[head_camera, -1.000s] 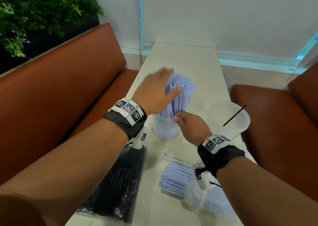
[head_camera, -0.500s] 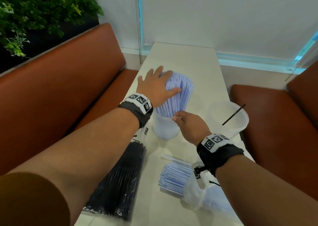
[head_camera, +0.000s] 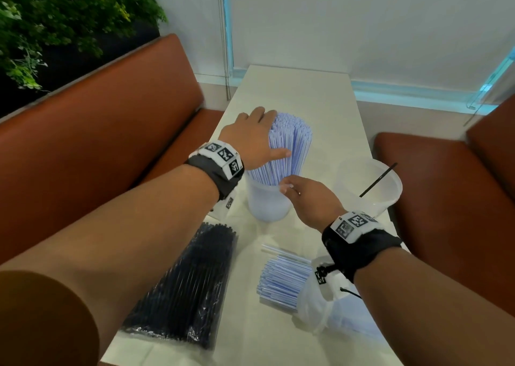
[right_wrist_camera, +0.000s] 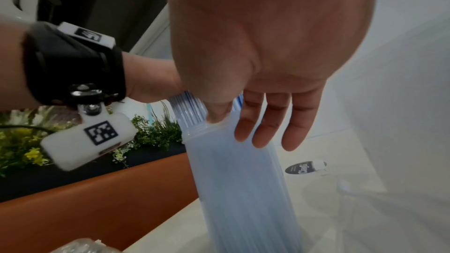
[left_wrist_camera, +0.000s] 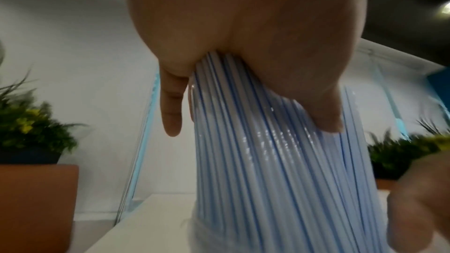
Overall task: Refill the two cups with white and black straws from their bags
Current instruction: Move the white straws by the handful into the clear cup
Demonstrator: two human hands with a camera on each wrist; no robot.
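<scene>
A clear cup [head_camera: 269, 204] packed with white straws [head_camera: 292, 142] stands mid-table. My left hand [head_camera: 255, 139] lies flat against the bundle's left side, fingers straight, thumb across the front; its palm [left_wrist_camera: 243, 32] presses the straws [left_wrist_camera: 268, 161]. My right hand [head_camera: 309, 198] touches the cup [right_wrist_camera: 233, 170] at its near rim, with the thumb on the rim and straight fingers [right_wrist_camera: 270, 122] along the wall. A second clear cup [head_camera: 387, 195] to the right holds one black straw [head_camera: 379, 179]. The black-straw bag [head_camera: 189, 290] lies near left. The white-straw bag [head_camera: 287, 280] lies under my right forearm.
The narrow white table [head_camera: 303, 92] runs away from me to a white wall. Brown bench seats [head_camera: 97, 142] flank it on both sides. Green plants [head_camera: 55, 17] stand behind the left bench. A small round sticker [right_wrist_camera: 302, 167] lies on the table past the cup.
My left hand has dropped from over the straw tops and settled against the bundle's left side. The right hand has stayed at the cup rim.
</scene>
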